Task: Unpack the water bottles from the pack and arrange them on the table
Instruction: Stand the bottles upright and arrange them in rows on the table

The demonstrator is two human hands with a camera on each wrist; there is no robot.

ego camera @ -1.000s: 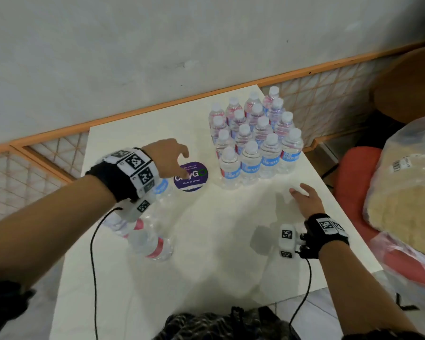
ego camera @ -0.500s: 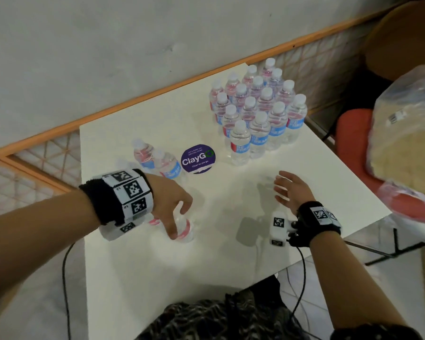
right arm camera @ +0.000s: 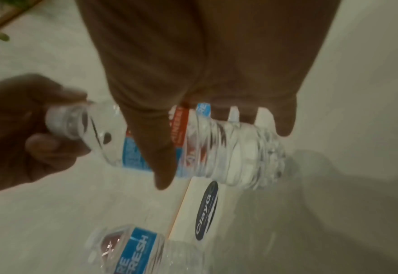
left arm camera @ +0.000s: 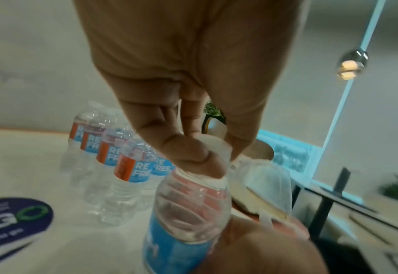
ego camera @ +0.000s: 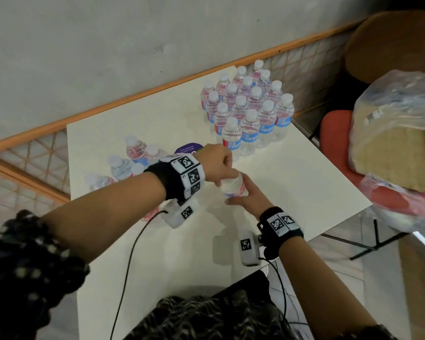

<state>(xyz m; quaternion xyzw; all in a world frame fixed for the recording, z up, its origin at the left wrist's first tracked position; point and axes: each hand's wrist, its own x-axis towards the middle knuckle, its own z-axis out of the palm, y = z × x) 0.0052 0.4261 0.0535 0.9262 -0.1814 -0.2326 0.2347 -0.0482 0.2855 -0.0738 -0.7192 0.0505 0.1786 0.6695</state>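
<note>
1. While the small clear plastic water bottle with a blue and red label [ego camera: 232,187] passes between hands above the white table [ego camera: 292,182], just on the near side of the upright block of bottles [ego camera: 249,111], the receiving grip should be firm around the label band before the cap is let go; this is a judgement from the pose, not a thing observed.
2. Left hand [ego camera: 216,163]: fingers curled, thumb and fingertips [left arm camera: 191,153] pinching the white cap [right arm camera: 58,118]; nothing else is held.
3. Right hand [ego camera: 252,196]: partly open, thumb [right arm camera: 157,148] across the label and fingers reaching round the body from the far side. It cups the bottle; how tightly, the views do not show.
4. Orientation: the bottle is tilted, neck toward the left hand, base clear of the table.
5. Handling note: the ribbed wall looks thin and likely to flex, so a squeeze at the label seems safer than one lower down. It should probably be set down upright, touching the front row of the block, so the rows stay even.
6. Remaining stock: several like bottles [ego camera: 133,155] stand to the left of the block, beyond a round dark-blue sticker [ego camera: 188,149], and appear not yet arranged.
</note>
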